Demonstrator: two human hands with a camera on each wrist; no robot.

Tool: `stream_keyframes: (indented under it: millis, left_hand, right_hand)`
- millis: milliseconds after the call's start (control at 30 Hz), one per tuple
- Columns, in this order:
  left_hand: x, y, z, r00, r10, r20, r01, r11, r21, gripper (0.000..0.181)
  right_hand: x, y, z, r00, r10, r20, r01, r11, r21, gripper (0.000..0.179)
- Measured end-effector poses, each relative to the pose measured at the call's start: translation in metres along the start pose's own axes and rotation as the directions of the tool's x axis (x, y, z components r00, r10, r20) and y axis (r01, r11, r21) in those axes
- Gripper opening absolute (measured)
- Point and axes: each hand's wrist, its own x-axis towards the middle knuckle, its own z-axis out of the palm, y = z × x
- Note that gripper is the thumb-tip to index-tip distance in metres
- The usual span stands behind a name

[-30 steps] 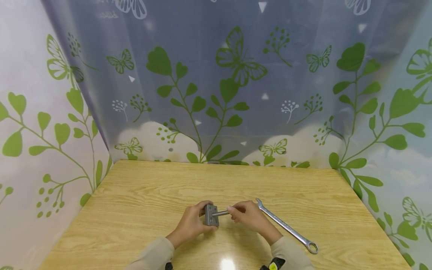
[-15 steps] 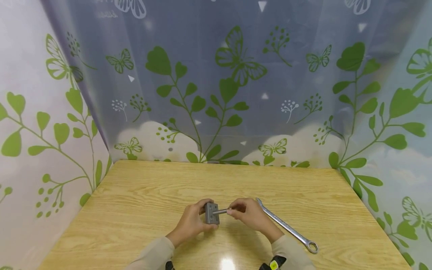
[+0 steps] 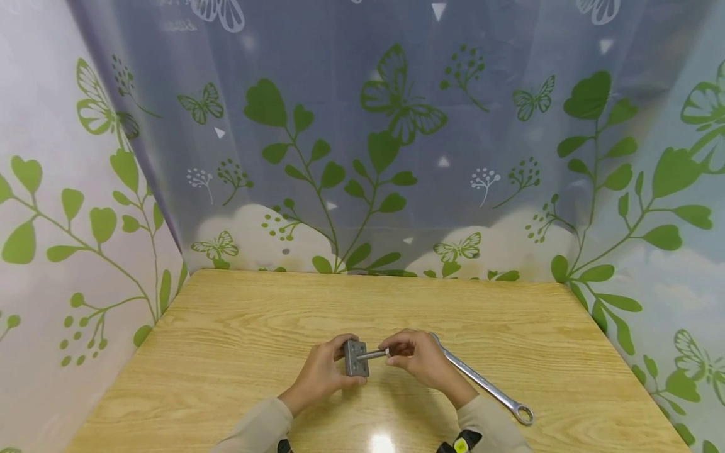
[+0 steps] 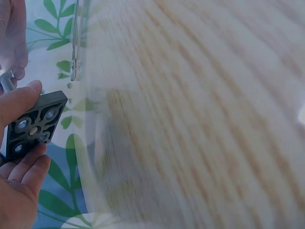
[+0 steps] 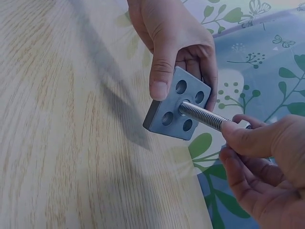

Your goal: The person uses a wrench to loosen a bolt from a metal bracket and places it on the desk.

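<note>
My left hand [image 3: 320, 371] grips a square grey metal plate [image 5: 169, 102] by its edges, thumb on one side and fingers on the other. The plate is held upright over the table, with round holes near its corners. From its centre a threaded bolt [image 5: 205, 115] sticks out toward my right hand [image 3: 425, 362]. There, thumb and index finger pinch the bolt's outer end, partly hiding it. In the left wrist view the plate's ribbed back [image 4: 35, 121] shows, with the bolt's tip flush in the middle hole.
A long silver combination wrench [image 3: 481, 380] lies slanted on the wooden table [image 3: 272, 308], just right of my right hand. Curtains [image 3: 396, 189] printed with leaves and butterflies stand behind the table and along both sides.
My right fingers have shifted on the bolt's outer end, so more of that end shows between them. The plate and left hand have risen very slightly; the wrench has stayed put.
</note>
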Motion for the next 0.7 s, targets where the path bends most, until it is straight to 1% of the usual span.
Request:
stream_keyframes:
  millis: [100, 200, 333, 400, 467, 600, 700]
  left_hand:
    - [-0.0001, 0.0000, 0.0001, 1.000, 0.000, -0.002, 0.000, 1.000, 0.004, 0.071]
    - [-0.0003, -0.0003, 0.0004, 1.000, -0.001, -0.005, 0.001, 1.000, 0.011, 0.071]
    - [-0.0003, -0.0010, 0.0008, 1.000, -0.005, -0.007, 0.005, 1.000, 0.019, 0.071]
    - [-0.0001, -0.0011, 0.0010, 1.000, -0.006, -0.008, 0.006, 1.000, 0.024, 0.072]
    - [-0.0002, -0.0010, 0.0010, 1.000, -0.006, -0.011, 0.006, 1.000, 0.025, 0.072]
    - [-0.0005, 0.0001, 0.0010, 1.000, -0.002, -0.009, 0.002, 1.000, 0.019, 0.072]
    - [-0.0010, 0.0005, 0.0008, 1.000, 0.004, -0.005, -0.004, 1.000, 0.020, 0.071]
  right_hand:
    - [0.0003, 0.0002, -0.0002, 1.000, -0.002, 0.002, 0.002, 0.999, -0.044, 0.028]
    - [0.0006, 0.0016, -0.0004, 0.999, 0.041, 0.020, -0.039, 0.997, -0.073, 0.033]
    - [0.0005, 0.0038, 0.0014, 0.991, 0.124, 0.049, -0.122, 0.992, -0.033, 0.045]
    - [0.0005, 0.0035, 0.0032, 0.988, 0.143, 0.051, -0.143, 0.990, 0.000, 0.053]
    - [0.0009, 0.0022, 0.0049, 0.990, 0.140, 0.028, -0.140, 0.990, 0.001, 0.056]
    - [0.0012, -0.0008, 0.0047, 0.994, 0.106, -0.004, -0.106, 0.993, -0.045, 0.048]
    - [0.0010, -0.0006, 0.0023, 0.998, 0.063, 0.002, -0.063, 0.995, -0.075, 0.036]
